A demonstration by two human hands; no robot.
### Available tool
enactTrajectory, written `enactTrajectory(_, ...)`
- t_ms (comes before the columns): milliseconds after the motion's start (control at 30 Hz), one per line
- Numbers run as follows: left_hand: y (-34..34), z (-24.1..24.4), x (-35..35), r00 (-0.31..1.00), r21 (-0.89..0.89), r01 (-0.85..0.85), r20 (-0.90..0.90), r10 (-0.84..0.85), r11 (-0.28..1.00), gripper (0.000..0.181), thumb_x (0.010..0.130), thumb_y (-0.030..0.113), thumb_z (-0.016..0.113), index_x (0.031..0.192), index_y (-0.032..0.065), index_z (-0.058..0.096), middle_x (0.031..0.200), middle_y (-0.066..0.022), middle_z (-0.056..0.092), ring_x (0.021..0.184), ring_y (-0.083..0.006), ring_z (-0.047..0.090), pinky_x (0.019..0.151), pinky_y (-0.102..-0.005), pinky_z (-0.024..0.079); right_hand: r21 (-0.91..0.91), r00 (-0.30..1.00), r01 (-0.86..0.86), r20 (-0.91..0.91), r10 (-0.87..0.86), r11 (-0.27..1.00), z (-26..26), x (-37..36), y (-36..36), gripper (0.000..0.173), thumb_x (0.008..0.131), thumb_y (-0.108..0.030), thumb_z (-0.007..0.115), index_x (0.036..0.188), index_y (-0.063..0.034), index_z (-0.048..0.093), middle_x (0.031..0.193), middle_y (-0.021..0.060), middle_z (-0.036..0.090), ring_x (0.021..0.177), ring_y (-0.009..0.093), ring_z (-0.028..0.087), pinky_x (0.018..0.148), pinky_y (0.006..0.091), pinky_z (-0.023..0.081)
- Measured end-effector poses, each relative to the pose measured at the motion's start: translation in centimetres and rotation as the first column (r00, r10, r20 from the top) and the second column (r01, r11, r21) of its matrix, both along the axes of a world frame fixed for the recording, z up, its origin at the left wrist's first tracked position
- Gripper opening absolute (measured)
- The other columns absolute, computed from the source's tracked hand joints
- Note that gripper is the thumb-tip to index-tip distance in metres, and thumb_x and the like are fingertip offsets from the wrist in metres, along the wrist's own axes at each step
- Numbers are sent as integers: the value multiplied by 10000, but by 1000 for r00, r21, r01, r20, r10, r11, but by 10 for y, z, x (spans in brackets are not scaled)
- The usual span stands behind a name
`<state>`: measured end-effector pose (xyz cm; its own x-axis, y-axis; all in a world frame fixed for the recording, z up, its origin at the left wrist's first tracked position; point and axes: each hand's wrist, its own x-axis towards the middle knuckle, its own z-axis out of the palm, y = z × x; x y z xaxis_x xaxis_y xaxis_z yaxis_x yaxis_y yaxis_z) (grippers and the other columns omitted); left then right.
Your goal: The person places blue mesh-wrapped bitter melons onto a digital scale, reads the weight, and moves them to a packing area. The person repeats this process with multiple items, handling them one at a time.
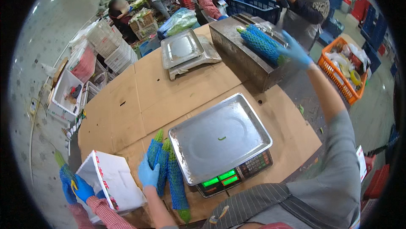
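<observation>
In the head view, my left hand, in a light blue glove, grips the leftmost of several long green gourds in blue foam netting. They lie side by side on the cardboard, along the left edge of a digital scale. A small green scrap sits on its steel pan. My right hand, gloved too and blurred, has its fingers apart at the near end of more netted gourds. Those gourds rest on a metal box; whether the hand touches them I cannot tell.
At lower left, a co-worker's blue-gloved hands hold a netted gourd beside a white foam box. A second scale stands further back. An orange crate is at right. Other people work behind the table; one holds a netted gourd.
</observation>
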<state>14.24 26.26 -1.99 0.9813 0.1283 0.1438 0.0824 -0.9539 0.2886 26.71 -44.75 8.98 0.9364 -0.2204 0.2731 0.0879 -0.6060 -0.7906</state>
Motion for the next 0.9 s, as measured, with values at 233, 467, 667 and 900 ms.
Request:
enactTrajectory(233,0,-32,-27,984,142,176,6,-178,974,761,749,287,820,1408,80,501,1313,-209,545,1207,-395,500,1062,-471,393,184,994,-23,-102,43,983,-55,-184,2,589,972,-189,623,1507,-118,387,1403,120,519,1270,215,505,1089,355,404)
enactTrajectory(467,-7,-40,-39,979,47,-142,-139,147,989,810,747,268,804,1458,130,441,1139,-201,649,1046,-372,627,901,-452,505,387,958,-263,-2,286,884,-46,-186,110,522,978,-89,585,1476,-63,430,1389,64,542,1170,156,558,1034,320,455)
enactTrajectory(667,22,-10,-66,959,-647,-148,90,268,748,561,791,359,764,1241,55,623,1073,-146,713,986,-259,685,872,-392,539,398,792,-565,16,610,723,-12,-188,202,489,945,-35,581,1426,-65,501,1156,63,642,1067,143,599,1011,311,461)
enactTrajectory(900,-129,97,-124,962,-892,269,266,59,-364,732,917,471,655,1459,48,404,1345,-153,546,1247,-254,528,1072,-413,423,855,385,-513,150,911,76,-14,-239,370,771,851,-47,663,1532,-48,302,1412,123,507,1319,221,461,1122,396,355)
